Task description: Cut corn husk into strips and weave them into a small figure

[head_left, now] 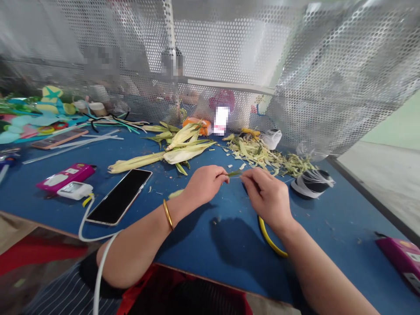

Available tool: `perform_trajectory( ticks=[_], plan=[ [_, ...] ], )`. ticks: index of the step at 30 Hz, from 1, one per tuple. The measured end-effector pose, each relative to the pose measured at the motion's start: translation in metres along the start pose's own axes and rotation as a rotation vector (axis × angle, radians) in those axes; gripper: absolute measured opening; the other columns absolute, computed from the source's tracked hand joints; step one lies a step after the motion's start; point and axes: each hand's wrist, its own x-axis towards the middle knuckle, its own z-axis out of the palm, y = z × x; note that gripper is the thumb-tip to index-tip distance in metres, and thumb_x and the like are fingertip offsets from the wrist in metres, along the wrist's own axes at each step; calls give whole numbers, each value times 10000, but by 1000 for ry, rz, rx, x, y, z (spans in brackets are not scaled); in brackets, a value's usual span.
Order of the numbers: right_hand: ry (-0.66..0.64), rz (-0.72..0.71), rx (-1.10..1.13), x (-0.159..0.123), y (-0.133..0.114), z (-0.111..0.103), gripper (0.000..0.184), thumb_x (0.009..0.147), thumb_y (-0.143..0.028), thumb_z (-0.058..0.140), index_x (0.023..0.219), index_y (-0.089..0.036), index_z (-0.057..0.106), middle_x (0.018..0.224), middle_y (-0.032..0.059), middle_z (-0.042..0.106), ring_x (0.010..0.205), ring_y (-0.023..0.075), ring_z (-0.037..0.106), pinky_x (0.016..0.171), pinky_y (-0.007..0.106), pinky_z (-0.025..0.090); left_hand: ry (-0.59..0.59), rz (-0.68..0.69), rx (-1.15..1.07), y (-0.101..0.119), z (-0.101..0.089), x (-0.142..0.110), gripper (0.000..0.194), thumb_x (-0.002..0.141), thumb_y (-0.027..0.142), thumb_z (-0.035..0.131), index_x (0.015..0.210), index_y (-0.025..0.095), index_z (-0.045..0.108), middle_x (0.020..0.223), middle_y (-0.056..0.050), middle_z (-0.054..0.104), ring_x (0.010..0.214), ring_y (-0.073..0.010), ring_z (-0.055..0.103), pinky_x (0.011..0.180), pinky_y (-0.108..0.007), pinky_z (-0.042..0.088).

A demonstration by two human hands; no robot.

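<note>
Blue desk [341, 232], scraps scattered over it; perforated silvery sheeting [226, 48] hangs behind, pale green wall [400, 120] far right. Narrow green husk strip [234, 173], thin and slightly tapered, sits above the desk between both hands. Left hand [206, 183] has its fingers pinched on one end; right hand [267, 194] has fingers curled at the other end, can't tell if apart or clamped. Pale yellow-green corn husks [188, 144] lie behind, loose pile of husk shreds [254, 153] to their right. Dark-screened phone [121, 197] near left forearm. Yellow ring [271, 240] partly hidden under right wrist. Magenta device [400, 258] cut off at right edge. Bright upright screen [221, 119] pixelated; shapes behind sheeting blurred, hard to make out.
</note>
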Motion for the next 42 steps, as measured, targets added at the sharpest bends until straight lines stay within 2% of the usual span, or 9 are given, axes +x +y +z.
perform_trajectory(
  ticks=[4,8,11,14,16,20,24,35,42],
  plan=[
    [-105,-61,-3,4,2,-6,228,938,-282,490,770,-211,627,761,31,632,672,144,551,609,241,374,-169,180,163,-1,1,-3,216,811,87,595,671,214,701,747,-30,668,750,-176,587,700,-242,375],
    [-227,211,353,11,16,-5,226,848,-346,588,675,-199,593,601,-18,534,567,122,455,545,240,345,-380,264,19,5,-5,-4,238,819,83,580,699,228,726,750,-13,682,731,-155,607,707,-219,400],
    [-262,510,628,12,22,2,264,750,-432,662,668,-189,602,502,-61,407,460,84,297,447,228,217,-274,215,-93,8,-9,-3,217,856,141,559,756,218,735,741,-9,674,692,-136,591,683,-210,407],
    [-288,622,756,7,17,11,278,740,-454,674,702,-185,616,482,-80,327,441,74,219,426,229,165,-111,104,-167,7,-9,-1,216,885,185,533,795,198,729,694,2,648,616,-116,549,620,-208,389],
    [-234,549,677,2,10,17,261,787,-422,645,671,-194,594,507,-64,359,460,85,272,437,231,225,-26,62,-165,2,-6,1,211,890,210,540,796,182,727,668,3,637,590,-113,531,594,-212,370],
    [-1,107,384,-8,-2,21,157,873,-262,586,731,-218,634,842,42,608,753,171,565,672,288,451,86,51,-58,-6,-1,5,189,863,201,585,743,178,729,664,-7,660,620,-127,549,612,-222,362],
    [-122,-126,391,-12,-6,22,170,952,-165,464,880,-246,595,1030,77,647,950,200,622,833,332,485,72,58,-31,-8,2,5,174,849,175,589,751,189,732,736,-18,713,702,-151,608,652,-228,381],
    [-195,-184,362,-15,-7,25,190,960,-109,404,868,-223,525,842,50,576,802,182,547,742,312,444,53,139,272,-12,7,4,210,914,187,506,853,177,706,871,-49,709,851,-194,634,750,-274,425],
    [-250,192,726,-6,0,16,177,934,-234,531,767,-209,585,736,3,595,683,138,526,637,259,427,-144,330,541,-9,7,-4,219,891,134,488,819,166,693,825,-54,668,780,-190,639,677,-275,434]
  ],
)
